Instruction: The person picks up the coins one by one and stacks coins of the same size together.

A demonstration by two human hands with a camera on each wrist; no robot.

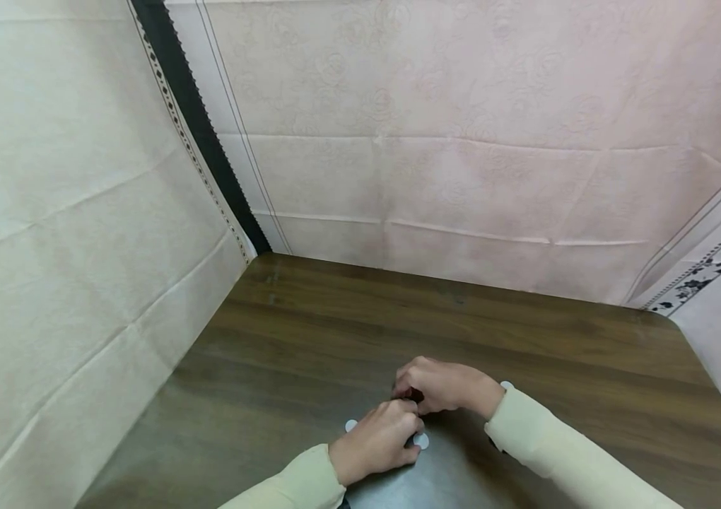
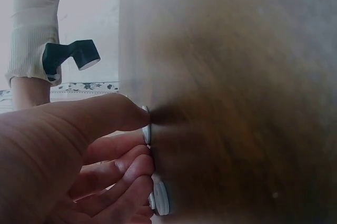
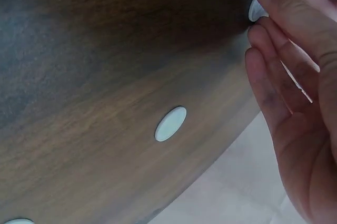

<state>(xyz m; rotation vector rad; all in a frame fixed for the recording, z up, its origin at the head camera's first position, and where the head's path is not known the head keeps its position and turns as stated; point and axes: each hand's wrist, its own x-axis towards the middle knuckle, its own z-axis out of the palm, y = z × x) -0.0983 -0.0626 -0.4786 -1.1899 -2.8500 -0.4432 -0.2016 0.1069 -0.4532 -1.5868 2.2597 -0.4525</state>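
My left hand [image 1: 378, 437] rests low over the brown table with its fingers bent. A small flat white disc [image 1: 420, 441] sits between its thumb and forefinger; in the left wrist view that disc [image 2: 147, 125] touches the thumb tip. Another white disc [image 2: 162, 197] lies by the curled lower fingers. Just beyond, my right hand [image 1: 443, 385] pinches a white disc [image 3: 256, 10] between thumb and fingers, close to the tabletop. The head view hides this disc behind the hands. The two hands almost touch.
Beyond the left hand lies a white disc [image 1: 350, 425], and another disc [image 1: 507, 385] shows behind the right wrist. The wood-grain table [image 1: 309, 325] meets pale patterned cloth [image 1: 437, 170] at its back and sides. A dark mount [image 2: 73, 55] sits on the right cuff.
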